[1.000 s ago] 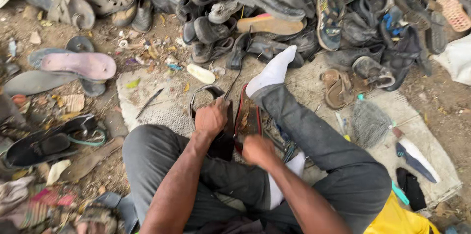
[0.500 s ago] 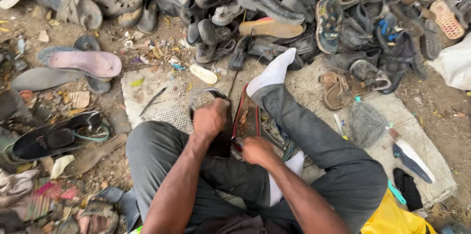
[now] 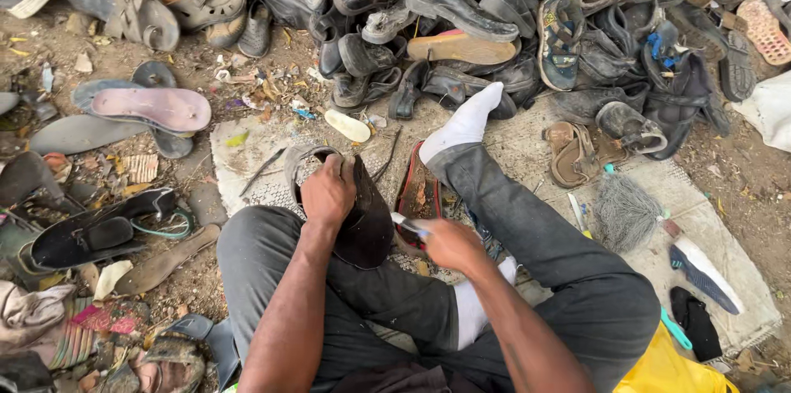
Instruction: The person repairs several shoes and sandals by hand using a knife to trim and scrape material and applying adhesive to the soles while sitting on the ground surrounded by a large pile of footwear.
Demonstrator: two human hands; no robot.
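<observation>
**Seated person: dark shoe in left hand, small tool in right**

Left hand [image 3: 328,193] is clenched over the top of a dark shoe [image 3: 364,224], gripping it at the upper edge. The shoe stands on end in the lap, between the knees, sole side facing right, leaning against the left thigh.

Right hand [image 3: 449,243] is closed around a small light-handled tool [image 3: 409,226]. The tip points left at the shoe's sole; can't tell if the tip touches it.

Just right of the dark shoe, a red-lined shoe [image 3: 416,195] lies on the mat, next to the shin of the stretched-out leg. That leg wears dark grey trousers and a white sock [image 3: 465,123], foot pointing at the shoe pile.

Person sits on a worn pale mat [image 3: 247,154] over dirt ground.

Around:
- big pile of worn shoes [image 3: 511,14] across the top, mostly black and grey, one tan sole up
- pink insole [image 3: 151,108] on grey soles, left of the mat
- black shoe with a green-edged sole [image 3: 99,231] at left, near the left knee
- brown sandal [image 3: 573,158] and a grey brush [image 3: 624,210] on the mat, right of the leg
- blue and white sole [image 3: 704,273] at far right
- yellow bag [image 3: 659,368] at bottom right, against the right thigh
</observation>
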